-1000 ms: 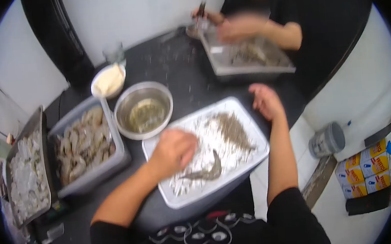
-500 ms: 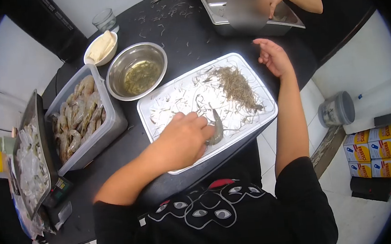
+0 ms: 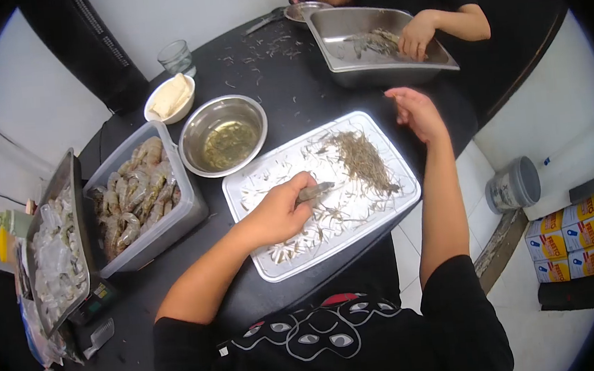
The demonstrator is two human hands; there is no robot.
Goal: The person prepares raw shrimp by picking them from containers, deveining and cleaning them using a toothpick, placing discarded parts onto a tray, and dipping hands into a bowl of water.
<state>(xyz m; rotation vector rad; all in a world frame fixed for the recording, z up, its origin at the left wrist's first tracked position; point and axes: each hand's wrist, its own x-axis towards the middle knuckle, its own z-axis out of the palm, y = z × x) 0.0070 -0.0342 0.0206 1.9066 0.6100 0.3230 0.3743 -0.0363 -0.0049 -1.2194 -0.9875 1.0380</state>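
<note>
My left hand (image 3: 281,211) is closed round a grey shrimp (image 3: 316,191), one end of which sticks out past my thumb and fingers. It holds the shrimp above a white tray (image 3: 265,270) strewn with thin shrimp feelers and legs. A dense brown heap of these trimmings (image 3: 365,160) lies on the tray's far right part. Beyond the tray's right edge, my right hand (image 3: 418,114) is raised with thumb and forefinger pinched together. A tiny dark tip shows at its fingertips, too small to name.
Left stands a clear plastic tub (image 3: 197,206) of whole shrimp, beside a tray of shrimp (image 3: 59,263) on a scale. A steel bowl (image 3: 259,129) of cloudy liquid, a white bowl (image 3: 192,106) and a glass (image 3: 175,57) stand behind. Opposite, another person's hand (image 3: 416,36) reaches into a steel pan (image 3: 386,75).
The shrimp has been lifted off the tray into my left hand. My right hand stays pinched off the tray's right side. The view has tilted up, showing more of the other person.
</note>
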